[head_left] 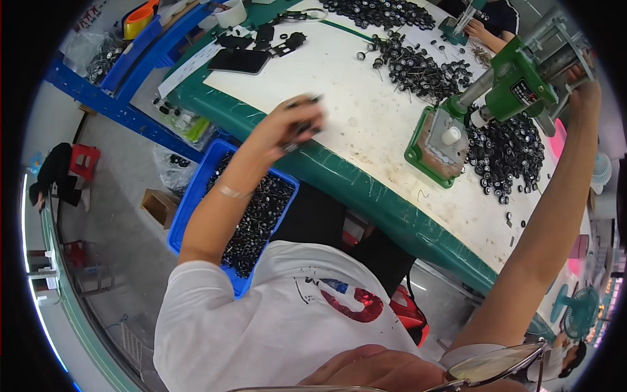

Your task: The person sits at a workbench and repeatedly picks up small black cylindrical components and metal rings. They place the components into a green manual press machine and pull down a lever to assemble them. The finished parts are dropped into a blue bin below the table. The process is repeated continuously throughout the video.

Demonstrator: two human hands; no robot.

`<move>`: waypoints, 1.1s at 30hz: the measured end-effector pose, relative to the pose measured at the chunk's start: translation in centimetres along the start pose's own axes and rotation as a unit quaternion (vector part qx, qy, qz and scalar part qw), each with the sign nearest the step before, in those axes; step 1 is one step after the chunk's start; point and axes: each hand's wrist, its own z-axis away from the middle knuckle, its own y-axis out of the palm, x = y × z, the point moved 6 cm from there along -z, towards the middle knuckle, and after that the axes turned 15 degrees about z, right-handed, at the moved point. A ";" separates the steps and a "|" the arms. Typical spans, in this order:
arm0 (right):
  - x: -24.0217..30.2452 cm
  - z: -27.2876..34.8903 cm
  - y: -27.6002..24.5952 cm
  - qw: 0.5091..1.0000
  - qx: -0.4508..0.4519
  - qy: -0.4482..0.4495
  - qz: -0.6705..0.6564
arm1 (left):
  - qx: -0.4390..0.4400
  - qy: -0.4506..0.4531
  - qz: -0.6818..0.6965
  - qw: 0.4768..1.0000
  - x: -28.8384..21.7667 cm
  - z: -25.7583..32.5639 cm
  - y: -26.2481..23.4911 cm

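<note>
Over the near edge of the white worktable, my left hand is closed on small black parts; it is blurred, so their exact kind is unclear. My right hand is up at the far right, with its fingers round the lever of a green hand press. The press has a metal base plate with a white round fixture under its ram. Beside the base lies a heap of small black wheels with pale centres.
Farther back are more black parts with thin pins. A black phone lies at the table's left. Below my left arm stands a blue bin full of small black parts. Another person's hand works at a second press across the table.
</note>
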 end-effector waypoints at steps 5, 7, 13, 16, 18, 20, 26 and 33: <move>-0.3 -1.0 1.3 0.982 0.163 -0.063 -0.076 | -0.208 -0.061 -0.160 0.963 1.1 10.7 -15.4; -0.3 -3.1 0.1 0.956 0.253 -0.152 -0.005 | -0.273 -0.116 -0.176 0.939 3.2 11.8 -21.6; 1.6 4.8 3.6 1.000 -0.006 -0.001 0.011 | -0.207 -0.144 -0.491 0.834 9.0 15.3 -35.3; 1.6 4.7 3.0 0.996 0.085 -0.009 0.017 | -0.099 -0.200 -0.316 0.922 7.2 10.8 -21.6; 3.0 7.7 2.3 0.994 0.072 0.019 0.075 | 0.057 -0.248 -0.246 0.935 4.8 8.7 -10.0; 1.0 8.9 0.3 0.996 0.079 0.002 0.043 | 0.177 -0.213 -0.245 0.929 3.5 6.9 -1.5; -6.6 16.8 -4.5 0.919 0.074 -0.055 0.383 | 0.256 -0.019 -0.320 0.912 8.1 1.5 12.0; -13.6 20.1 0.3 0.806 0.173 -0.179 0.537 | 0.262 0.176 -0.437 0.842 11.3 -0.1 13.3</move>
